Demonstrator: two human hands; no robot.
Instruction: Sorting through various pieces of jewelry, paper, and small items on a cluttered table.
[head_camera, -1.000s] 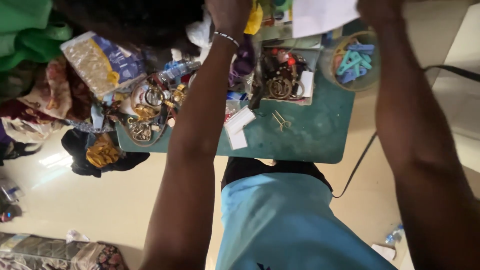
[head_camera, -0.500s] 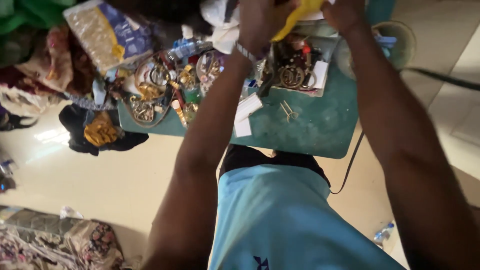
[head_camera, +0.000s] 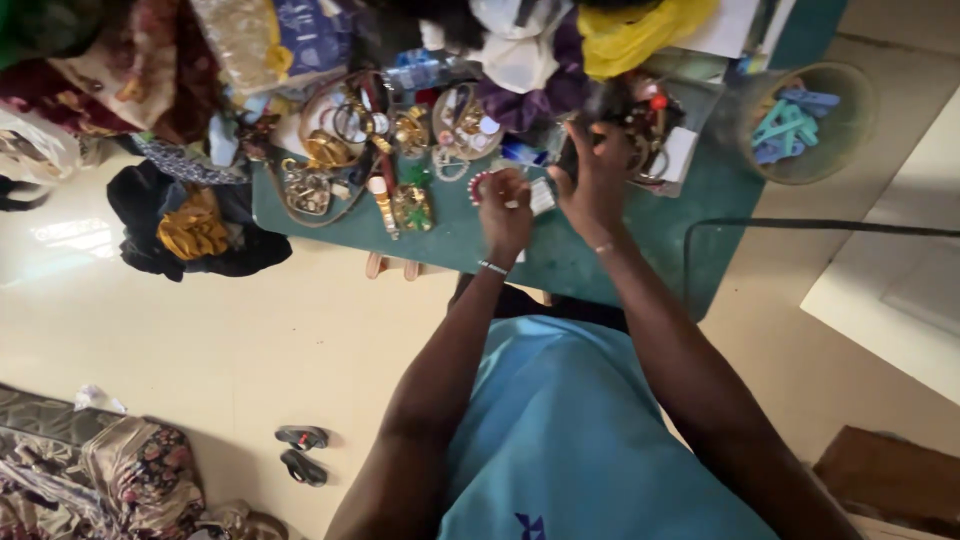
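Both my hands are over the middle of a teal table (head_camera: 640, 250). My left hand (head_camera: 505, 208) wears a thin wrist bangle, and its closed fingers pinch a small white card (head_camera: 541, 196) beside a red-and-white beaded ring (head_camera: 478, 186). Close to its right, my right hand (head_camera: 597, 180) curls around a small dark object (head_camera: 570, 152) that I cannot make out. Just behind the hands lies a heap of bangles and jewellery (head_camera: 400, 130). My blue shirt (head_camera: 590, 440) fills the lower middle.
A green bowl of blue and teal clips (head_camera: 800, 120) sits at the table's right corner. Yellow cloth (head_camera: 640, 30) and other fabric are piled at the back. A black cable (head_camera: 800, 226) runs right. Dark clothes (head_camera: 190, 225) and sandals (head_camera: 300, 452) lie on the floor.
Both hands have come down from the far side of the table to its middle. The yellow cloth has left my hands and lies at the back. The view has tilted.
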